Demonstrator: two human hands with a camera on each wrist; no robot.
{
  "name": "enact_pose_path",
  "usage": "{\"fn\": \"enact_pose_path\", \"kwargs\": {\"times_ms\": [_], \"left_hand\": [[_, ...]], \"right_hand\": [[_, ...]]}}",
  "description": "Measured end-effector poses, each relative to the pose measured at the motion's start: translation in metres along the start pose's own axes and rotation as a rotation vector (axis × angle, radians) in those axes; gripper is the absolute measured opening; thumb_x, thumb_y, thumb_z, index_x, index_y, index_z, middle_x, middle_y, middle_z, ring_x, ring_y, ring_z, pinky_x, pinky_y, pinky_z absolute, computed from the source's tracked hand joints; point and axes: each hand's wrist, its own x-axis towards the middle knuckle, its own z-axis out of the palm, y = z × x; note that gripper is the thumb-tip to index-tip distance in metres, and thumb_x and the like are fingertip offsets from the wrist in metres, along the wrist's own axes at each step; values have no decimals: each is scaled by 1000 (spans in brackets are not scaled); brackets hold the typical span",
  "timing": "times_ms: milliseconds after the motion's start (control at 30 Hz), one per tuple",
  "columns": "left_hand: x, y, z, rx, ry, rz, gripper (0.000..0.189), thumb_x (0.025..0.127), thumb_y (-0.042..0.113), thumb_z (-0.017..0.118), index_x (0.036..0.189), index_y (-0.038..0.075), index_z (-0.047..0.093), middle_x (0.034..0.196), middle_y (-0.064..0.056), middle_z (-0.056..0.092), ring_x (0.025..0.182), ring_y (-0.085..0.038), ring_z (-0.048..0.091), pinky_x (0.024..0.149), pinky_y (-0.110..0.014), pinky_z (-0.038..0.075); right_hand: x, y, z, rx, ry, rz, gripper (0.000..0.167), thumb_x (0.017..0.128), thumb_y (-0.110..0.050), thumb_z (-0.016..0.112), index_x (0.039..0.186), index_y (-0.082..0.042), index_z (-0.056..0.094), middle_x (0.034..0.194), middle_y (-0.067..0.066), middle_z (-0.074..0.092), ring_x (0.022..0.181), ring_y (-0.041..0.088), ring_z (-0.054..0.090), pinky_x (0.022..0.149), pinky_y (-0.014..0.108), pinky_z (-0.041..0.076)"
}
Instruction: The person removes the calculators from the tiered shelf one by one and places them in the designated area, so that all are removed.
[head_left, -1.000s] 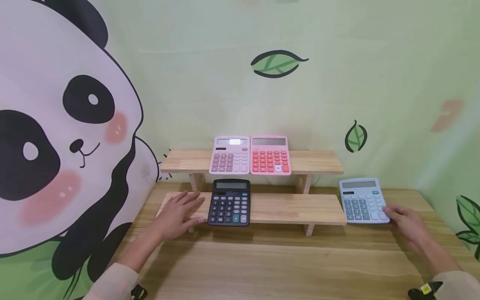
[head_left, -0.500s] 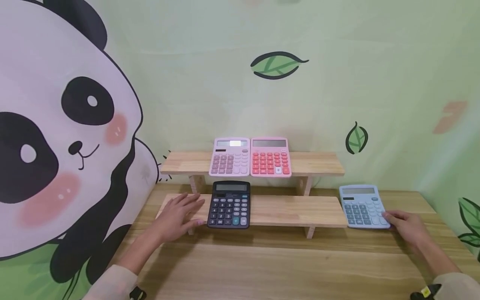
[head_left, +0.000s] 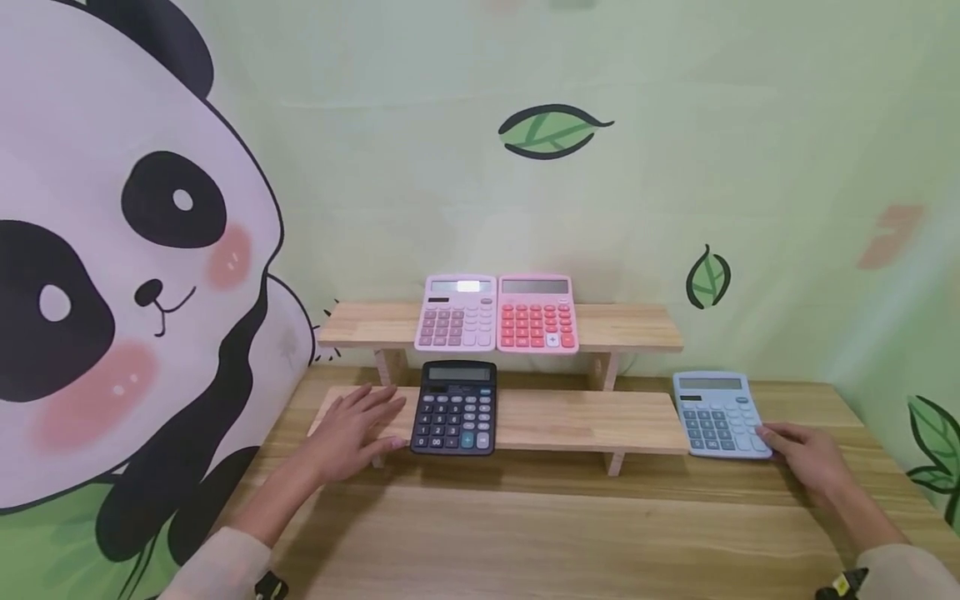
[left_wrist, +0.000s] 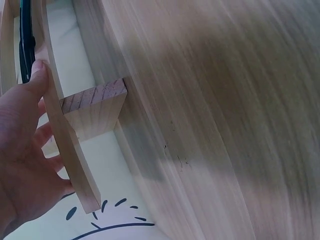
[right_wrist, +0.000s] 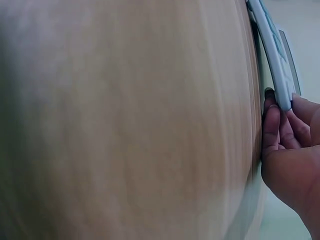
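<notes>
In the head view my right hand [head_left: 808, 456] pinches the lower right corner of a light blue calculator [head_left: 722, 415]. The right wrist view shows the thumb on the keypad side of the blue calculator [right_wrist: 276, 57] and the other fingers beneath it. On the lower wooden shelf lies a black calculator [head_left: 453, 408], its front edge overhanging the board. My left hand [head_left: 352, 433] rests at the left end of this lower shelf [head_left: 588, 417], fingers spread, thumb tip beside the black calculator's lower left corner. Close up, that thumb tip meets the edge of the black calculator [left_wrist: 26, 47].
On the upper shelf [head_left: 630, 325] stand a lilac calculator [head_left: 455, 313] and a pink calculator [head_left: 537, 313], side by side. Wooden legs [head_left: 615, 462] raise the shelves off the wood-grain table [head_left: 525, 533]. Behind hangs a green backdrop [head_left: 420, 192] with a printed panda [head_left: 172, 275].
The blue calculator, with my right hand on it, has come slightly down and toward me beside the lower shelf. My left hand has stayed by the black calculator.
</notes>
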Motion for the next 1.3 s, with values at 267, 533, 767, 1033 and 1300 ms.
{"fn": "enact_pose_path", "kwargs": {"times_ms": [267, 533, 767, 1033, 1300], "left_hand": [[2, 0, 1, -7, 2, -5, 70, 101, 57, 65, 156, 15, 54, 167, -14, 41, 154, -49, 29, 121, -74, 21], [-1, 0, -2, -7, 17, -9, 70, 101, 57, 66, 156, 15, 55, 166, -14, 42, 155, -49, 29, 121, -75, 20], [0, -1, 0, -7, 13, -4, 71, 101, 57, 65, 157, 16, 54, 167, -13, 41, 154, -49, 29, 121, -75, 19], [1, -1, 1, 4, -1, -10, 70, 101, 57, 66, 157, 16, 54, 167, -13, 41, 155, -49, 29, 121, -74, 20], [1, 1, 0, 2, 0, -10, 70, 101, 57, 65, 157, 16, 54, 167, -13, 42, 155, -49, 29, 122, -74, 20]], "right_hand": [[-3, 2, 4, 39, 18, 5, 77, 113, -49, 45, 152, 17, 41, 158, 42, 35, 139, 52, 41, 115, 66, 38], [-1, -2, 2, 50, 15, 14, 75, 112, -49, 47, 152, 15, 43, 158, 40, 37, 137, 48, 43, 107, 56, 45], [-2, -6, 4, 35, 47, 49, 71, 112, -45, 49, 152, 14, 44, 156, 39, 39, 131, 45, 47, 98, 49, 49], [-6, -13, 11, 2, 163, 68, 59, 112, -35, 52, 146, 13, 52, 150, 38, 48, 126, 44, 52, 89, 41, 51], [-12, -15, 13, -86, 233, 19, 47, 110, -23, 56, 137, 15, 58, 140, 40, 54, 126, 53, 52, 101, 63, 47]]}}
